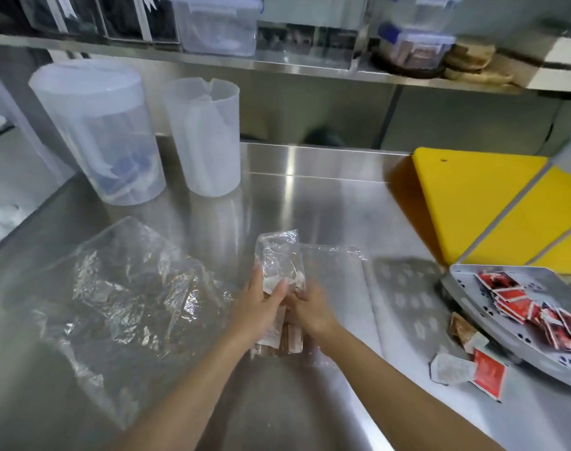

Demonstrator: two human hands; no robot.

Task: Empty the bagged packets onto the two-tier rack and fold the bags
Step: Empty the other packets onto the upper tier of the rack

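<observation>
My left hand (264, 306) and my right hand (306, 309) meet at the middle of the steel counter, both gripping a small clear plastic bag (279, 258) that stands up crumpled between them. Brown and white packets (282, 338) lie under my wrists inside clear plastic. A flat clear bag (334, 271) lies just right of my hands. A large crumpled clear bag (121, 288) lies spread out to the left. The grey rack tray (518, 343) at the right edge holds several red packets (521, 304). Loose packets (466, 366) lie on the counter before it.
Two translucent plastic jugs (98, 131) (206, 135) stand at the back left. Yellow cutting boards (479, 200) lie at the back right. A steel shelf (277, 65) above carries clear storage boxes. A perforated grey mat (404, 288) lies between the flat bag and the rack.
</observation>
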